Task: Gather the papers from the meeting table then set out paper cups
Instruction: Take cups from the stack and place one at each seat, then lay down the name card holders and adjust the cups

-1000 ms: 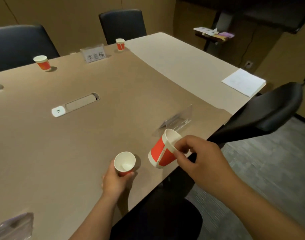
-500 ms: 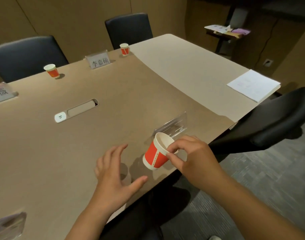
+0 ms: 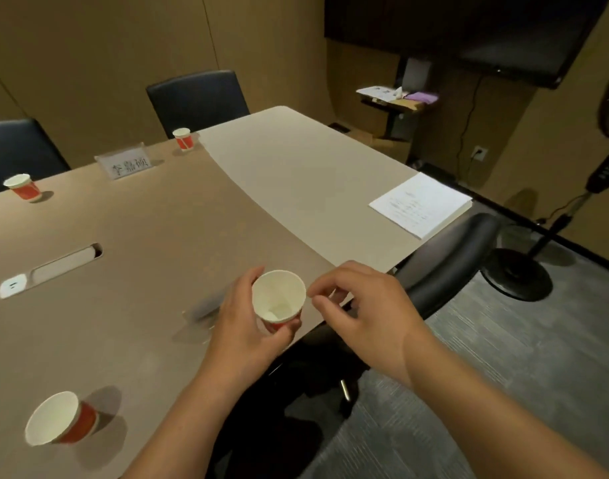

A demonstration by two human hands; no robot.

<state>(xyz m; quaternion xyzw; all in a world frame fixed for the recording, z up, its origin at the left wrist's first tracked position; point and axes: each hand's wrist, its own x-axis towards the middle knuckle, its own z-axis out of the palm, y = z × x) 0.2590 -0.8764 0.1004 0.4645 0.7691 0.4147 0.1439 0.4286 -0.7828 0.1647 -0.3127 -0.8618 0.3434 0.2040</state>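
Note:
My left hand (image 3: 242, 326) grips a red and white paper cup (image 3: 278, 300) upright above the near edge of the meeting table (image 3: 151, 236). My right hand (image 3: 361, 305) hovers just right of the cup's rim, thumb and forefinger pinched together and holding nothing. Another cup (image 3: 59, 421) stands on the table at the near left. Two more cups stand at the far side, one (image 3: 22, 187) on the left and one (image 3: 183, 138) by the far chair. A stack of white papers (image 3: 420, 203) lies at the table's right edge.
A name plate (image 3: 125, 164) stands at the far side, and a blurred clear plate stand (image 3: 202, 311) sits left of my left hand. A cable hatch (image 3: 50, 269) is set into the tabletop. Black chairs (image 3: 444, 264) line the table. A fan stand (image 3: 517, 274) is on the floor at right.
The cup passed from my right hand to my left, which now holds it upright. My right hand let go. The view swung right, and the set-down cup now shows at lower left.

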